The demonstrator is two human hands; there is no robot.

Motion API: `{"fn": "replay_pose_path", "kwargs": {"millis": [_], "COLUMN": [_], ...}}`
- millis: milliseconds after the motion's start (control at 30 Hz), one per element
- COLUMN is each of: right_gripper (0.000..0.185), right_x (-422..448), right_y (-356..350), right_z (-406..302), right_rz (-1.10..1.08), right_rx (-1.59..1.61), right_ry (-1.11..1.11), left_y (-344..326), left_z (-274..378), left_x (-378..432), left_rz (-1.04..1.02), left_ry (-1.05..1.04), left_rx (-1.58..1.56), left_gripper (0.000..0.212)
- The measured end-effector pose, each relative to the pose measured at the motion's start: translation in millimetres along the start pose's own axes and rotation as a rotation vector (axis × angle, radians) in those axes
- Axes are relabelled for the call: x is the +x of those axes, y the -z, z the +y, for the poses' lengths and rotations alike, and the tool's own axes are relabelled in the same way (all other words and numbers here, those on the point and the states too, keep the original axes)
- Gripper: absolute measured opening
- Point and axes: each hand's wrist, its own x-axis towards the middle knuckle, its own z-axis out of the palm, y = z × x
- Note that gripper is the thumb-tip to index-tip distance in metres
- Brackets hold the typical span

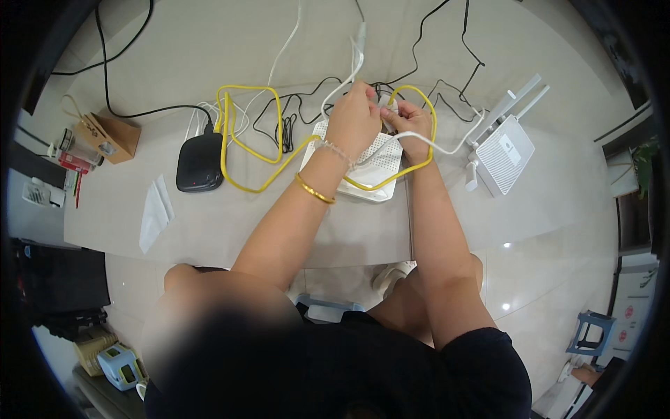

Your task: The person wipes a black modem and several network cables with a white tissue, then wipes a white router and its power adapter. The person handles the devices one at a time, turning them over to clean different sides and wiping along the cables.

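Observation:
Both my hands meet over the back edge of a white perforated router (pixel 372 186) on the table. My right hand (pixel 413 123) pinches a small white piece (pixel 388 105) at the end of a yellow network cable (pixel 428 99). Close beside it, my left hand (pixel 357 120) has its fingers curled; whether it grips anything is hidden. The yellow cable runs from a black box (pixel 200 162) at the left, loops on the table, passes under my left wrist and bends round by my right wrist. A white cable (pixel 450 152) crosses over the white router in front of my right hand.
To the right stands another white router (pixel 505 154) with raised antennas. Black cables (pixel 287 131) lie tangled behind. A folded white paper (pixel 157 214) and a brown cardboard box (pixel 112 137) are on the left. A seam (pixel 410 220) crosses the table. A person's leg (pixel 585 375) shows far right.

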Motion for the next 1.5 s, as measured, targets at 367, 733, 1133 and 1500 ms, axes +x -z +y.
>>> {"fn": "replay_pose_path", "kwargs": {"millis": [367, 733, 1133, 1500], "right_gripper": [0.013, 0.012, 0.026, 0.028], "right_x": [0.0, -2.9, -8.1, -15.5], "right_y": [-5.1, -12.6, -15.8, -11.2], "right_z": [8.9, -6.9, -35.9, -17.4], "right_rz": [0.009, 0.114, 0.311, 0.212], "right_rx": [-0.011, 0.119, 0.705, 0.674], "right_ry": [0.067, 0.044, 0.044, 0.082], "left_y": [-25.3, -24.0, -20.0, -26.3], "left_z": [-21.2, -21.9, -14.9, -19.0], "left_x": [3.9, 2.8, 2.8, 2.9], "left_rz": [0.032, 0.027, 0.005, 0.131], "left_ry": [0.078, 0.042, 0.043, -0.102], "left_rx": [0.305, 0.327, 0.35, 0.204], "left_gripper": [0.033, 0.034, 0.033, 0.034]}}
